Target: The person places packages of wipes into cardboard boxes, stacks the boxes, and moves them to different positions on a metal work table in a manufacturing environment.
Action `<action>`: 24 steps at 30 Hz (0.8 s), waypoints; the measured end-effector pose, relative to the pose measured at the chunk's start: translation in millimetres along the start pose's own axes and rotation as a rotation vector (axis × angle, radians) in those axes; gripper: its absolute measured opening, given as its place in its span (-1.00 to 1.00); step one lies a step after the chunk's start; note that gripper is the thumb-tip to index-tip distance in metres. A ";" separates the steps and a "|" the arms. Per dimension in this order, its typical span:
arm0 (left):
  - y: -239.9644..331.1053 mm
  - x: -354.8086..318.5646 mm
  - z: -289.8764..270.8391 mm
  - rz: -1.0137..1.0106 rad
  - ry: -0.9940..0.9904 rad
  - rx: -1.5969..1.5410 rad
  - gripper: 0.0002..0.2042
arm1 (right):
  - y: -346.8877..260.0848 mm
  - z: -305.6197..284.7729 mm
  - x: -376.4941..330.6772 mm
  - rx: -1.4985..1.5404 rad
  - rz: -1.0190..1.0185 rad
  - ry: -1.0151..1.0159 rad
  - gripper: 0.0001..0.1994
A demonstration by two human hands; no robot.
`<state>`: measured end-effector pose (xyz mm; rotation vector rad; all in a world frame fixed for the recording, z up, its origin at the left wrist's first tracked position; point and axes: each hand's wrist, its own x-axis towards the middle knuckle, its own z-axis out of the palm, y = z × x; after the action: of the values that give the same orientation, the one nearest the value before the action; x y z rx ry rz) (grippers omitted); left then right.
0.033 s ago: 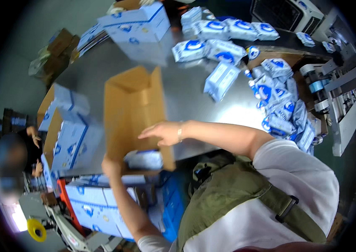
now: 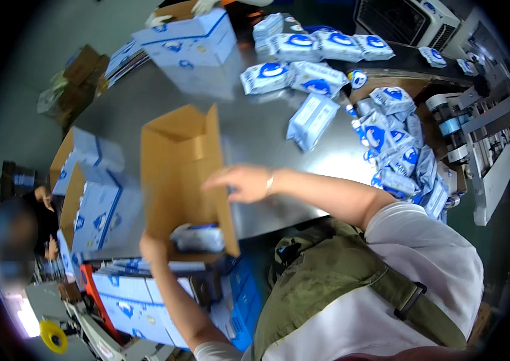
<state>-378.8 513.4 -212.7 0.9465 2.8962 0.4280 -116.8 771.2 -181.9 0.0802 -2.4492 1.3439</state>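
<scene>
Touching the carton: the left hand (image 2: 154,247) is resting at the near left corner of the open carton (image 2: 174,162); the cardboard is hiding some of its fingers, so whether it is gripping or only leaning there cannot be told
Right hand: the right hand (image 2: 243,182) is hovering, blurred, by the carton's right wall, open, its fingers pointing out toward the brown inside
Carton: it is sitting with its opening upward on the near left part of the metal bench (image 2: 261,150), its near end reaching the bench's near edge
Packet inside: one white-and-blue packet (image 2: 205,239) is lying at the carton's near end, beside the left hand
Single packet: another packet (image 2: 312,120) is lying apart, between the carton and the bench's right edge
Far edge: a row of packets (image 2: 333,45) is lining the bench there, with two front packets (image 2: 318,78) lying nearer
Right edge: a heap of packets (image 2: 402,144) is piling up just beside the bench
Left edge: two blue-and-white cartons (image 2: 98,210) are standing there, a co-worker's hand (image 2: 53,248) showing beyond them
Far left corner: a larger-looking carton (image 2: 198,45) is standing near it, another person's gloved hand (image 2: 204,6) touching its rim
Below the near edge: folded cartons (image 2: 140,301) are stacking up under the left forearm
</scene>
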 end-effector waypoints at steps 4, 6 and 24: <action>155.2 26.7 -13.5 0.132 0.326 0.032 -0.69 | 116.5 -193.6 -104.1 -0.512 0.534 0.563 -0.42; 273.8 12.3 17.5 0.497 0.209 -0.266 -0.63 | 179.8 -268.0 -171.7 -0.802 0.868 0.601 -0.18; 359.0 -30.4 120.7 0.684 -0.114 -0.273 -0.46 | 198.6 -202.5 -296.6 1.498 0.990 0.666 -0.46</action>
<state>-132.1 802.0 -228.1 1.8093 2.2566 0.7450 174.5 1013.9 -339.0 -1.0855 -0.4559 2.6367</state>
